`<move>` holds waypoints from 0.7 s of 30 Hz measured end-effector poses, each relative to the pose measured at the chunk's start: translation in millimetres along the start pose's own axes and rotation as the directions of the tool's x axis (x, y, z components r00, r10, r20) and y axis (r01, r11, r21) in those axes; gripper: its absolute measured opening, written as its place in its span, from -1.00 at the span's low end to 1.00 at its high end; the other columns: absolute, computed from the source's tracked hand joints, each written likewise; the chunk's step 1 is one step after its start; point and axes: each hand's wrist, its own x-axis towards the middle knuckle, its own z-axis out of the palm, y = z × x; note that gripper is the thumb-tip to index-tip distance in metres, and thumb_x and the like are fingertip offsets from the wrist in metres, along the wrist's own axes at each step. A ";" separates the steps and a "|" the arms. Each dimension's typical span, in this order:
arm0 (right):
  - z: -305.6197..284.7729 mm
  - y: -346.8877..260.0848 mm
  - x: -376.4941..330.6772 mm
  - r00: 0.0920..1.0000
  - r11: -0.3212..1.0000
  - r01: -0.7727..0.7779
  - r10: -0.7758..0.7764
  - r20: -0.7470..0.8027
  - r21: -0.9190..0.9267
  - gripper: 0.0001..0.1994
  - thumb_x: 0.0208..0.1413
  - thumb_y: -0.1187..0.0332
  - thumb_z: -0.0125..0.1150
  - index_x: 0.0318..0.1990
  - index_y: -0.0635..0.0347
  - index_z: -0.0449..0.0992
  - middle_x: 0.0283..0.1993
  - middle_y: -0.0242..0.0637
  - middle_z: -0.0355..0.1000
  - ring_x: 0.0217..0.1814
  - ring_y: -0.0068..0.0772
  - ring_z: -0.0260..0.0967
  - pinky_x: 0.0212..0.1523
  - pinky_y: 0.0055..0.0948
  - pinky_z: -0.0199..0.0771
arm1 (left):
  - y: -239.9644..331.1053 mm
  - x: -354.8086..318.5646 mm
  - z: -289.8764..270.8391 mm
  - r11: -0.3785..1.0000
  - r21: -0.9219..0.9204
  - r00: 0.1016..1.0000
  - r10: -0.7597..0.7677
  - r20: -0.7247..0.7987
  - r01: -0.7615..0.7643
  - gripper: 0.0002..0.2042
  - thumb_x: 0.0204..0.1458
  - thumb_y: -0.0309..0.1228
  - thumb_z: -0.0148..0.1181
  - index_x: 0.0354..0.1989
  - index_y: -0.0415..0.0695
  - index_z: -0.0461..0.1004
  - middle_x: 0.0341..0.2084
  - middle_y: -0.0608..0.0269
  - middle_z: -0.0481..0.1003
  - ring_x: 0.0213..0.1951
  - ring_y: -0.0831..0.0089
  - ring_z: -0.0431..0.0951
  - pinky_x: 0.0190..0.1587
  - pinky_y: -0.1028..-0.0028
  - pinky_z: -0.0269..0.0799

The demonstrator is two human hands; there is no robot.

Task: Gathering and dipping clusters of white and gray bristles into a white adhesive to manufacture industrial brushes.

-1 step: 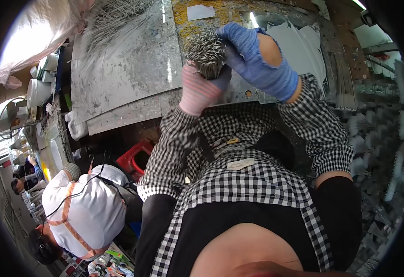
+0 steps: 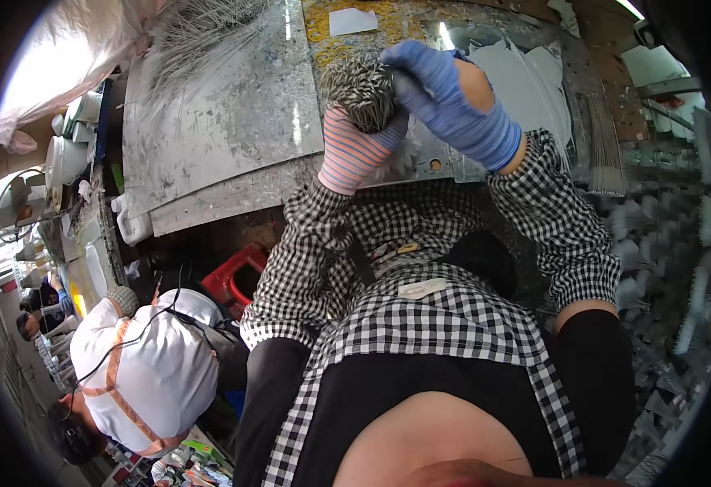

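Observation:
A tight bundle of thin grey rods (image 2: 361, 91), their pale ends bristling upward, stands over the worktable. My left hand (image 2: 354, 154), in a pink and blue striped glove, is closed around the bundle's lower part. My right hand (image 2: 457, 105), in a blue knit glove with a large hole over its back, curls against the bundle's right side. Its darker fingertips touch the rods there. Whether a single rod is pinched between them is hidden.
Loose thin rods (image 2: 201, 49) lie on the grey-stained board (image 2: 217, 122) at the back left. White paste (image 2: 518, 85) covers a sheet at the right, beside more thin rods (image 2: 605, 150). A red stool (image 2: 234, 280) and a person in white (image 2: 148, 369) are at lower left.
My left hand, blurred before, has risen slightly, and the bundle has shifted a little up and left with it. My right hand stays at its side.

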 end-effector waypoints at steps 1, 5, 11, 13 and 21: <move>-1.5 -0.7 -2.5 0.943 0.874 -0.330 0.293 0.155 0.356 -0.46 0.14 0.35 0.43 0.26 0.15 0.40 0.11 -0.18 0.52 0.16 -0.29 0.51 0.16 -0.30 0.55 | -0.7 -0.4 2.7 0.999 -0.021 0.999 -0.045 0.001 0.045 -0.72 0.00 -0.60 0.34 -0.10 -0.24 0.48 -0.17 0.12 0.63 -0.06 0.41 0.64 0.02 0.36 0.55; 30.6 -6.3 -34.2 0.988 0.811 -0.147 0.095 0.121 0.565 0.25 -0.29 0.04 0.71 0.52 0.18 -0.03 0.51 0.05 0.09 0.55 0.04 0.08 0.56 -0.12 0.04 | -1.6 -9.0 6.2 0.997 -0.049 0.993 -0.066 -0.102 0.062 -0.71 0.11 -0.59 0.32 -0.03 -0.30 0.41 -0.24 0.25 0.60 -0.19 0.56 0.60 -0.05 0.51 0.54; 118.2 26.1 -89.3 0.872 0.854 -0.488 0.487 0.054 0.184 0.02 -0.27 0.16 0.67 0.38 0.26 0.21 0.32 0.06 0.31 0.32 0.05 0.36 0.33 -0.18 0.38 | -48.2 -36.7 8.4 0.865 -0.281 0.909 -0.399 0.121 0.417 -0.27 -0.08 -0.45 0.57 0.26 -0.21 0.28 0.08 0.21 0.47 0.11 0.42 0.48 0.16 0.35 0.46; 123.8 39.3 -100.6 0.856 0.777 -0.510 0.500 0.129 0.371 -0.03 -0.25 0.16 0.65 0.35 0.26 0.24 0.25 0.04 0.37 0.26 0.03 0.40 0.28 -0.19 0.43 | -69.4 -45.0 -12.4 0.860 -0.382 0.930 -0.246 0.273 0.339 -0.22 -0.14 -0.46 0.60 0.28 -0.18 0.27 0.15 0.22 0.45 0.15 0.39 0.47 0.19 0.31 0.45; 113.4 34.5 -112.1 0.939 0.839 -0.341 0.327 0.108 0.424 0.03 -0.34 0.24 0.70 0.38 0.26 0.25 0.16 -0.04 0.46 0.15 -0.07 0.48 0.28 -0.23 0.45 | -86.4 -47.1 -40.6 0.812 0.463 0.824 0.037 0.566 -0.354 -0.49 0.18 0.01 0.07 0.18 -0.06 0.50 0.14 0.09 0.52 0.18 0.18 0.49 0.28 0.15 0.34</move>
